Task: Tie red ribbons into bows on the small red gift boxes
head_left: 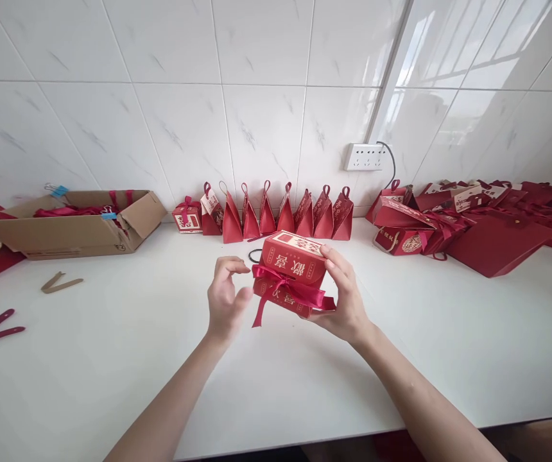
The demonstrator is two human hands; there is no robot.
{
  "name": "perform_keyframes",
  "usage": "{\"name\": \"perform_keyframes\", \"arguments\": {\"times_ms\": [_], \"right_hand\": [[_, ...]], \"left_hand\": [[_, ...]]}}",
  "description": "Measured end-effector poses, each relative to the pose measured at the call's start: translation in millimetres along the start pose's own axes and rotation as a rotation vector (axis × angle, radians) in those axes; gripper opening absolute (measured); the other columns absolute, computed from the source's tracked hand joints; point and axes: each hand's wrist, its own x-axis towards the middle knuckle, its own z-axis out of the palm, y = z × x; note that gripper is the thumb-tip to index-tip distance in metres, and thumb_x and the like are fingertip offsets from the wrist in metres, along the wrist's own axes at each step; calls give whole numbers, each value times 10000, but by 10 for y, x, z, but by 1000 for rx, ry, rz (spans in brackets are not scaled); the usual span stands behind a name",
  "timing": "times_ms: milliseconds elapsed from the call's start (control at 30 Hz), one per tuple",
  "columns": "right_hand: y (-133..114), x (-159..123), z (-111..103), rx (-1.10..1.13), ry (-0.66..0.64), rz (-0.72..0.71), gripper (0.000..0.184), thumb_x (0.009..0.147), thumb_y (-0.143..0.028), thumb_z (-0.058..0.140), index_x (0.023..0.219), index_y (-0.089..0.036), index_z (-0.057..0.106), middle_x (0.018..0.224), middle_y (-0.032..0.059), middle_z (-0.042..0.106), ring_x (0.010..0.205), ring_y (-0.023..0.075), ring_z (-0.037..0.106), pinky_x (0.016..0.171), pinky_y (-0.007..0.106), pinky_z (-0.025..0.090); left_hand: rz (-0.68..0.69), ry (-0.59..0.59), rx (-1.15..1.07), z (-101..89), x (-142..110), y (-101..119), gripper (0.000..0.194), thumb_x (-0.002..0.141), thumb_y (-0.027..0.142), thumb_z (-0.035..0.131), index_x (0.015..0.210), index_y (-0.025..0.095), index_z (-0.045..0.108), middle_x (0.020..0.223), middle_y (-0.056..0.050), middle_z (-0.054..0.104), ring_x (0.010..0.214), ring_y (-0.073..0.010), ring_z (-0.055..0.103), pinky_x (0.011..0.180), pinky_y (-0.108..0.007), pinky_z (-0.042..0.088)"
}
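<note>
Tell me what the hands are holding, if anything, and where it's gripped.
The right hand holds the ribbon-tied red box by its right end. The left hand is open beside the left end, not gripping it.

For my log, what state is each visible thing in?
Gift box: held, tilted
Ribbon: tied around the gift box, tail hanging
Right hand: gripping the gift box
Left hand: open, near gift box
Cardboard box: open, ribbons inside
Triangular boxes: upright in a row
Tan strip: bent into a V
Dark red strip: bent likewise
</note>
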Motion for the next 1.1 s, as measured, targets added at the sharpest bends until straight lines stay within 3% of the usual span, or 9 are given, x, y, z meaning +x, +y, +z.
{"name": "perform_keyframes", "arguments": {"times_ms": [133, 367, 500, 633, 733, 900, 1100], "right_hand": [[40, -13, -2, 19, -49, -1, 933, 729, -306, 737, 1464, -272, 162, 1421, 141, 373, 1293, 325, 385, 1003, 541, 412], [89, -27, -25, 40, -105, 37, 904, 732, -338, 735, 1446, -305, 182, 1437, 141, 354, 1302, 336, 380, 984, 557, 420], [107, -31, -31, 28, -138, 19, 887, 739, -301, 727, 1441, -318, 186, 1432, 135, 352, 1304, 333, 375, 970, 558, 432], [112, -29, -31, 40, -161, 5, 875, 745, -282, 719, 1443, -293, 191, 1424, 150, 351, 1306, 321, 372, 969, 541, 438], [118, -25, -31, 37, -182, -16, 884, 738, -313, 731, 1441, -277, 196, 1418, 160, 361, 1296, 321, 385, 977, 547, 426], [114, -15, -38, 30, -225, -30, 858, 765, -323, 703, 1440, -294, 174, 1422, 160, 359, 1294, 323, 392, 966, 550, 429], [104, -17, -43, 34, -263, -52, 863, 776, -280, 692, 1453, -275, 156, 1422, 166, 348, 1334, 317, 330, 989, 540, 418]], "left_hand": [[-29, -32, 119, -22, 40, 160, 208, 801, 420, 621, 842, 217, 595, 842, -23, 522, 809, -151, 498, 771, -271, 422], [-51, -207, 240, -109, 126, 169, 208, 783, 388, 644, 941, 253, 671, 920, -37, 520, 816, -149, 473, 767, -275, 409], [-78, -270, 241, -123, 148, 182, 172, 789, 381, 619, 788, 219, 678, 890, -53, 523, 856, -175, 497, 756, -293, 412], [-93, -334, 267, -133, 152, 177, 184, 769, 354, 638, 914, 252, 686, 932, -52, 519, 859, -175, 497, 764, -298, 409], [-115, -346, 255, -145, 152, 169, 141, 783, 353, 618, 784, 230, 689, 915, -56, 505, 899, -188, 500, 778, -304, 400], [-201, -390, 219, -151, 160, 198, 283, 792, 351, 570, 567, 182, 536, 861, -50, 481, 894, -194, 491, 786, -306, 393], [-248, -354, 204, -94, 137, 182, 203, 771, 361, 614, 709, 188, 525, 773, -4, 482, 697, -126, 476, 659, -250, 400]]}}
